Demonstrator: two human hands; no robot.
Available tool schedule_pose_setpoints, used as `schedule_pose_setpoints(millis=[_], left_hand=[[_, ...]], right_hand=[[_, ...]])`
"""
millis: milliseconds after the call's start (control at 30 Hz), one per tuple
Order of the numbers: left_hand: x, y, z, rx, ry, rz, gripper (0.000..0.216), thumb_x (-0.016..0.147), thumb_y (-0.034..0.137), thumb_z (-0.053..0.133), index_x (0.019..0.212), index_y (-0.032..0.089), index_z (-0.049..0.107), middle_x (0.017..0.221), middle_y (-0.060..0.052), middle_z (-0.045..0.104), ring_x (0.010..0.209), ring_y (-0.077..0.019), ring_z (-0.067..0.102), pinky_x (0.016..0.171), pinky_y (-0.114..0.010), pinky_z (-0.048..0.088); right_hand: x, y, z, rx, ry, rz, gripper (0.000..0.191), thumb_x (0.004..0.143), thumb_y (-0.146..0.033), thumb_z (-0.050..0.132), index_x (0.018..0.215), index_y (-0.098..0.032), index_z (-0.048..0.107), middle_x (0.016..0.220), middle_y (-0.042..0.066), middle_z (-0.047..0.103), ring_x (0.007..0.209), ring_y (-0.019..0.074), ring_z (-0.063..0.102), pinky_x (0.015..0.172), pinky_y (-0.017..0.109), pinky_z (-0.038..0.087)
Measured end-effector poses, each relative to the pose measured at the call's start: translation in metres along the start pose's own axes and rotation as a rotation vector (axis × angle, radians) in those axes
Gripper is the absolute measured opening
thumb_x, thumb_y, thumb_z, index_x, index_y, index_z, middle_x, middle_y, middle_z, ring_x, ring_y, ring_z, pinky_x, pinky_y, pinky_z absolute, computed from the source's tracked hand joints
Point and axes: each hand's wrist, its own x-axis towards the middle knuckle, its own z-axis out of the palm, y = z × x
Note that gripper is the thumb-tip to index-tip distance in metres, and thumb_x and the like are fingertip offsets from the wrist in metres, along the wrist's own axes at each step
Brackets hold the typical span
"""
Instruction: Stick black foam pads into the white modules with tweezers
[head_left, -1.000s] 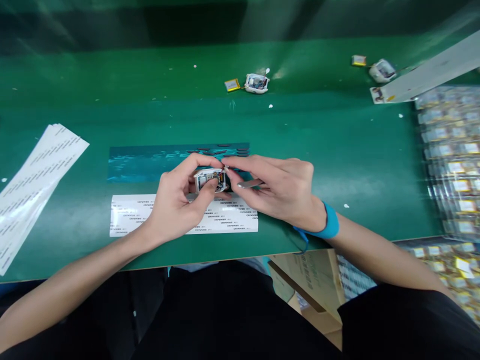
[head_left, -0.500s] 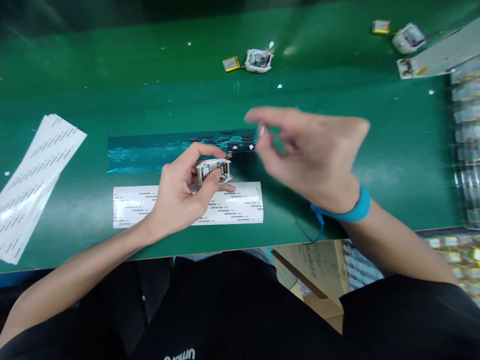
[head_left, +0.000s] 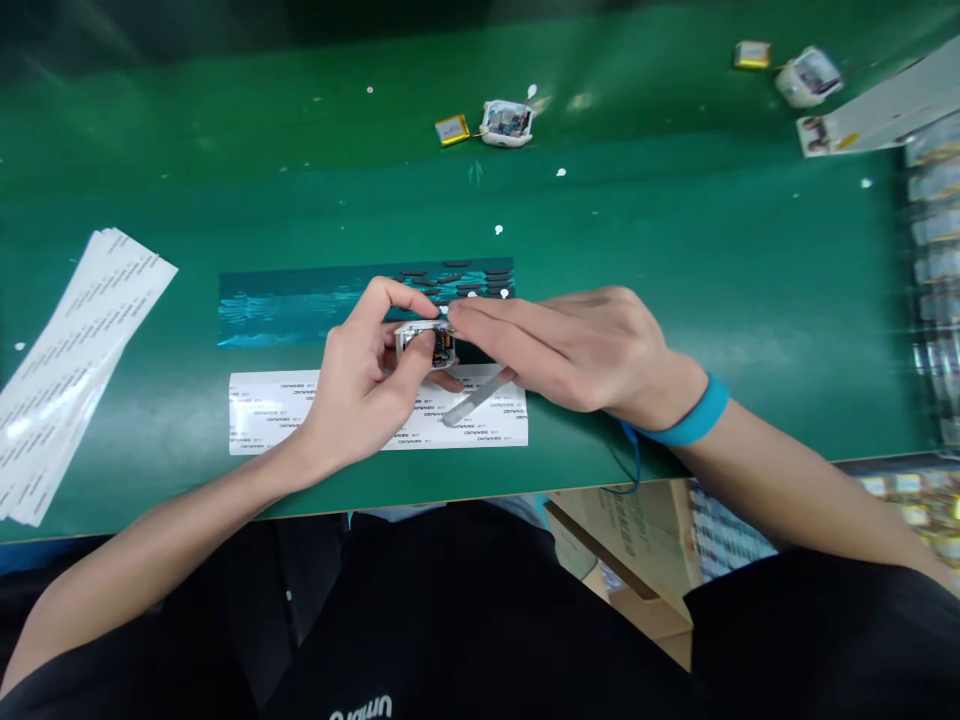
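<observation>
White casing (head_left: 445,348): in the left hand (head_left: 375,375), open face up, over the gap between blue film (head_left: 300,310) and printed sheet (head_left: 270,415) — probably turned this way to bring the inner parts into sight.
Left-hand grip: narrow, closed on the white casing, with thumb laid across the opening and fingers wrapped around the far edge and underneath; likely braced so to steady a small part against pressure from the other side.
Right-hand grip: right hand (head_left: 577,345) folded around the grey tool (head_left: 480,398), with fingertips together at the casing's far right corner; cannot tell what, if anything, is pinched there.
Grey tool: jutting from beneath the right fingers over the printed sheet, angled toward the near left — seemingly tucked away to free the fingertips without being put down.
White tab (head_left: 443,310): just beyond the casing's far edge, between the fingertips of both hands; too small to tell whether attached.
Blue film: strewn with dark strips (head_left: 499,275) toward the right end, perhaps for easy reach.
Far casing (head_left: 508,122): resting on the green bench (head_left: 675,220), wired to a yellow-edged pack (head_left: 452,130), well apart from the hands.
Paper stack (head_left: 82,350): fanned at the left, presumably for elbow room.
Blue wristband (head_left: 694,410): around the right wrist, with a cord trailing below; perhaps for grounding.
</observation>
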Motion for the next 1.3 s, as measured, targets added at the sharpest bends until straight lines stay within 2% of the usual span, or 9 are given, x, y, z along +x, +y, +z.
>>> schedule_pose_setpoints(millis=[133, 367, 533, 733, 900, 1000, 1100, 1233, 1300], left_hand=[[-0.001, 0.001, 0.001, -0.003, -0.029, 0.007, 0.017, 0.097, 0.029, 0.068, 0.105, 0.025, 0.053, 0.075, 0.004, 0.066, 0.055, -0.0139, 0.069, 0.045, -0.025, 0.048], [-0.005, -0.005, 0.004, 0.111, 0.048, 0.201, 0.012, 0.101, 0.02, 0.064, 0.1, 0.026, 0.054, 0.069, 0.008, 0.068, 0.058, -0.011, 0.072, 0.053, -0.024, 0.054], [-0.003, -0.011, 0.004, 0.088, 0.073, 0.33, 0.02, 0.1, 0.024, 0.071, 0.094, 0.025, 0.052, 0.067, 0.01, 0.062, 0.052, -0.0104, 0.072, 0.043, -0.02, 0.05], [0.001, -0.013, 0.003, 0.117, 0.012, 0.331, 0.023, 0.1, 0.036, 0.074, 0.103, 0.026, 0.053, 0.077, 0.008, 0.07, 0.062, -0.0138, 0.078, 0.052, -0.023, 0.058], [-0.01, -0.001, 0.006, 0.307, 0.056, 0.351, 0.015, 0.104, 0.033, 0.071, 0.115, 0.026, 0.066, 0.102, 0.0, 0.082, 0.083, -0.0176, 0.081, 0.072, -0.032, 0.062], [-0.019, -0.001, 0.009, 0.467, -0.143, 0.508, 0.007, 0.106, 0.023, 0.067, 0.113, 0.023, 0.07, 0.11, -0.003, 0.085, 0.111, -0.0223, 0.08, 0.095, -0.037, 0.059], [-0.021, -0.008, 0.01, 0.581, -0.348, 0.683, 0.012, 0.107, 0.015, 0.062, 0.117, 0.016, 0.068, 0.12, -0.012, 0.083, 0.122, -0.0257, 0.077, 0.099, -0.039, 0.057], [-0.016, -0.011, 0.006, 0.736, -0.326, 0.689, 0.01, 0.106, 0.012, 0.062, 0.112, 0.013, 0.07, 0.116, -0.013, 0.083, 0.113, -0.0265, 0.08, 0.091, -0.038, 0.057], [-0.01, -0.01, 0.001, 0.729, -0.323, 0.686, 0.007, 0.105, 0.013, 0.064, 0.11, 0.014, 0.069, 0.112, -0.01, 0.083, 0.107, -0.0247, 0.082, 0.09, -0.037, 0.057]], right_hand=[[0.0, -0.005, 0.006, 0.041, 0.002, 0.021, 0.034, 0.111, -0.023, 0.049, 0.134, -0.029, 0.073, 0.135, 0.0, 0.077, 0.097, 0.0199, 0.083, 0.054, 0.029, 0.058], [0.005, -0.018, 0.011, -0.021, 0.115, 0.052, 0.034, 0.108, -0.015, 0.046, 0.124, -0.017, 0.076, 0.117, 0.006, 0.084, 0.07, 0.0147, 0.077, 0.043, 0.031, 0.04], [0.013, -0.021, 0.012, 0.447, 0.265, 0.228, 0.022, 0.11, -0.022, 0.057, 0.102, -0.017, 0.077, 0.069, -0.005, 0.073, 0.052, 0.0075, 0.058, 0.049, 0.025, 0.038], [0.02, -0.024, 0.016, 0.798, 0.226, 0.553, 0.03, 0.1, -0.045, 0.077, 0.086, -0.019, 0.071, 0.067, -0.005, 0.068, 0.052, 0.0072, 0.047, 0.052, 0.026, 0.035], [0.027, -0.013, 0.0, 0.805, 0.271, 0.5, 0.038, 0.107, -0.043, 0.067, 0.078, -0.019, 0.075, 0.069, -0.001, 0.071, 0.061, 0.0117, 0.06, 0.06, 0.028, 0.041], [0.023, -0.005, -0.022, 0.737, 0.339, 0.59, 0.047, 0.113, -0.034, 0.048, 0.074, -0.019, 0.07, 0.072, 0.002, 0.066, 0.063, 0.0145, 0.057, 0.064, 0.031, 0.043], [0.004, -0.002, -0.037, 0.5, 0.26, 0.636, 0.047, 0.109, -0.024, 0.046, 0.063, -0.022, 0.056, 0.071, 0.001, 0.058, 0.07, 0.0136, 0.052, 0.075, 0.031, 0.043], [-0.03, -0.003, -0.035, 0.793, 0.083, 0.816, 0.059, 0.111, -0.052, 0.053, 0.062, -0.021, 0.066, 0.055, 0.0, 0.061, 0.049, 0.0105, 0.051, 0.051, 0.029, 0.038], [-0.041, -0.007, -0.029, 0.929, 0.084, 0.87, 0.061, 0.104, -0.067, 0.061, 0.065, -0.021, 0.072, 0.063, 0.002, 0.07, 0.051, 0.0112, 0.061, 0.05, 0.027, 0.046]])
